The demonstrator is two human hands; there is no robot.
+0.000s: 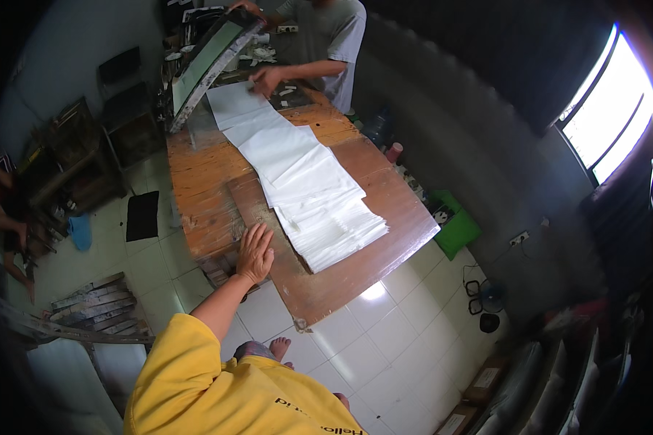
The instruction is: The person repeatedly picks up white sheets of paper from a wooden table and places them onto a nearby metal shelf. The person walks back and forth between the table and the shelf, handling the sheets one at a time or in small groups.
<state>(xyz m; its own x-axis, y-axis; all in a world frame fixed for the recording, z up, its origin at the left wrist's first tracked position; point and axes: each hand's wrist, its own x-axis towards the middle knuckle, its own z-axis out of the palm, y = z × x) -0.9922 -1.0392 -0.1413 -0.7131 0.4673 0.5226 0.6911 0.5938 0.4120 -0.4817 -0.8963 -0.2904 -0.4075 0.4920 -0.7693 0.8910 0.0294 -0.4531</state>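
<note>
My left hand (255, 254) rests palm down with its fingers stretched out at the near left edge of a brown board (283, 290), holding nothing. To its right on the board lies a thick stack of thin white sheets (337, 235), and I cannot tell whether they are cloth or paper. More white sheets (283, 148) run overlapping from the stack to the far end of the wooden table (203, 188). There a co-worker's hand (267, 80) touches the last sheet. The co-worker's other hand holds up a tilted printing screen (209, 65) with a pale green panel. My right hand is out of sight.
A black mat (143, 216) and stacked frames (94, 304) are on the tiled floor to the left. By the right wall stand a green bag (457, 230) and a large water bottle (376, 125). Cardboard boxes (486, 378) are at the lower right. Another person's limbs show at far left.
</note>
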